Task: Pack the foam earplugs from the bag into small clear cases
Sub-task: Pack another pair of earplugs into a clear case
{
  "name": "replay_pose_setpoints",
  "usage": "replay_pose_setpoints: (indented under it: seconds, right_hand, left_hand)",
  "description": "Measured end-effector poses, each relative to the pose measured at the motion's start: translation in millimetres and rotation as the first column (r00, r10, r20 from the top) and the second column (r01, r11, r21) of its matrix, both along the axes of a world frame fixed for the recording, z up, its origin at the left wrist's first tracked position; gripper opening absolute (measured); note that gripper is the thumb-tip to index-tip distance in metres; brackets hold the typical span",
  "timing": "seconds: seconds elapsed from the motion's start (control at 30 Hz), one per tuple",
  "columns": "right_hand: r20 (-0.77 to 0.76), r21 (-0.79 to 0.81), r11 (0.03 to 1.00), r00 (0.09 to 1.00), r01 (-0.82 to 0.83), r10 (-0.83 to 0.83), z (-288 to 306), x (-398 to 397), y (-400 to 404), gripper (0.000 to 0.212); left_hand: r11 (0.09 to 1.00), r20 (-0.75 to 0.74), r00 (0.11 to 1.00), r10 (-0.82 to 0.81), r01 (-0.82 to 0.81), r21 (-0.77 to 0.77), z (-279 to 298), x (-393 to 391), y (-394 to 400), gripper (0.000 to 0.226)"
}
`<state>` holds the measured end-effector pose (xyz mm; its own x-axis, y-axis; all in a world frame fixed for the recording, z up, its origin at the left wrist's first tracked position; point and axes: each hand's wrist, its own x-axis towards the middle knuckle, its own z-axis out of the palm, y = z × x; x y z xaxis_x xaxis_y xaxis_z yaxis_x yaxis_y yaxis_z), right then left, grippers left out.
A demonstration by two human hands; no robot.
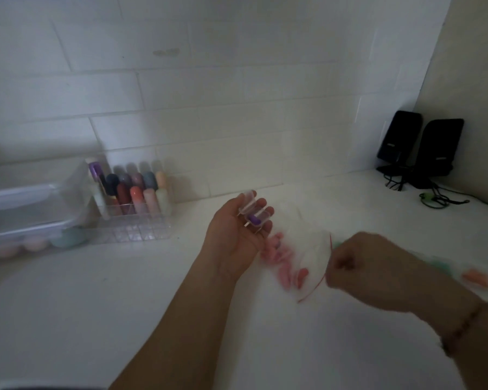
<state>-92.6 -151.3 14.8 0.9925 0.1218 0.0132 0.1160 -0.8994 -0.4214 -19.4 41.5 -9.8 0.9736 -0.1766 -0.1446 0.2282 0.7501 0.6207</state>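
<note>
Two bare hands work over a white counter (96, 305). The left hand (237, 235) lies palm up, fingers loosely curled under one small clear case (251, 213), hinged open in two halves; a single purple earplug (254, 220) sits in the nearer half. The right hand (358, 266), blurred, is closed at the red-striped mouth of one soft clear plastic bag (302, 249); whether it pinches the bag I cannot tell. Inside the bag lies a heap of pink foam earplugs (288, 268), too smeared to count. By the tiled wall stands a clear rack (141, 229) of rounded coloured pieces, and two black speakers (423, 147) fill the corner
</note>
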Motion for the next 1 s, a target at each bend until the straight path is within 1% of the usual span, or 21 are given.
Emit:
replay_pose_setpoints:
  seconds: [0.03, 0.07, 0.1, 0.13, 0.17, 0.23, 0.27, 0.37, 0.47, 0.53, 0.6, 0.67, 0.77, 0.8, 0.9, 1.0]
  right_hand:
    - [-0.024, -0.052, 0.997, 0.999, -0.049, 0.048, -2.8, -1.4, 4.0, 0.018]
    - [0.010, -0.077, 0.994, 0.997, -0.076, 0.077, -8.9, -1.8, 9.7, 0.015]
    - [0.095, -0.091, 0.992, 0.991, -0.083, 0.092, -16.2, -1.3, 15.9, 0.014]
    - [0.195, -0.107, 0.991, 0.976, -0.075, 0.095, -25.4, 0.3, 21.7, 0.016]
    - [0.270, -0.112, 0.991, 0.958, -0.069, 0.097, -33.1, 1.8, 27.6, 0.023]
    - [0.327, -0.114, 0.989, 0.937, -0.090, 0.123, -47.8, 7.7, 34.3, 0.045]
    - [0.334, -0.127, 0.987, 0.932, -0.102, 0.140, -53.8, 12.1, 35.7, 0.052]
    - [0.355, -0.130, 0.981, 0.917, -0.144, 0.182, -63.7, 21.1, 38.9, 0.059]
    - [0.325, -0.228, 0.961, 0.917, -0.160, 0.230, -69.9, 26.7, 39.7, 0.061]
    - [0.351, -0.257, 0.952, 0.902, -0.166, 0.252, -73.2, 29.1, 39.0, 0.064]
    - [0.392, -0.306, 0.943, 0.886, -0.127, 0.247, -72.3, 30.3, 40.1, 0.060]
    - [0.400, -0.354, 0.930, 0.882, -0.103, 0.250, -72.9, 32.5, 42.1, 0.055]
    - [0.349, -0.325, 0.934, 0.899, -0.147, 0.263, -74.7, 32.1, 40.6, 0.064]
    - [0.347, -0.313, 0.936, 0.898, -0.160, 0.270, -73.8, 31.5, 39.4, 0.064]
    - [0.349, -0.324, 0.932, 0.894, -0.165, 0.280, -69.1, 28.8, 39.1, 0.053]
    - [0.380, -0.242, 0.947, 0.878, -0.209, 0.291, -64.0, 25.4, 40.7, 0.050]
  left_hand:
    - [0.999, -0.005, 0.999, 0.032, -0.032, -0.028, -2.0, 4.7, 1.3, 0.020]
    - [0.997, -0.009, 0.998, 0.064, -0.064, -0.051, -4.3, 9.0, 2.0, 0.018]
    - [0.993, -0.014, 0.995, 0.096, -0.097, -0.070, -6.7, 13.0, 1.9, 0.016]
    - [0.988, -0.021, 0.992, 0.126, -0.127, -0.084, -9.3, 16.6, 1.5, 0.013]
    - [0.984, -0.031, 0.988, 0.150, -0.152, -0.095, -11.9, 19.9, 0.5, 0.011]
    - [0.978, -0.047, 0.985, 0.167, -0.171, -0.121, -17.7, 24.4, -1.4, 0.010]
    - [0.977, -0.053, 0.986, 0.159, -0.165, -0.131, -20.1, 25.3, -2.2, 0.010]
    - [0.982, -0.079, 0.989, 0.129, -0.138, -0.130, -25.5, 26.6, -3.9, 0.010]
    - [0.986, -0.100, 0.990, 0.096, -0.109, -0.125, -27.2, 27.3, -4.4, 0.013]
    - [0.986, -0.110, 0.989, 0.097, -0.111, -0.122, -28.3, 28.7, -3.4, 0.014]
    - [0.986, -0.112, 0.989, 0.093, -0.107, -0.130, -29.0, 30.0, -2.7, 0.014]
    - [0.986, -0.116, 0.989, 0.089, -0.104, -0.132, -29.5, 30.5, -2.6, 0.014]
    - [0.986, -0.121, 0.989, 0.083, -0.099, -0.132, -30.7, 30.6, -2.0, 0.014]
    - [0.986, -0.122, 0.989, 0.078, -0.095, -0.137, -31.0, 30.2, -1.6, 0.014]
    - [0.987, -0.113, 0.992, 0.058, -0.074, -0.142, -31.5, 28.7, -2.1, 0.012]
    - [0.989, -0.101, 0.993, 0.062, -0.075, -0.128, -31.6, 28.0, -2.6, 0.013]
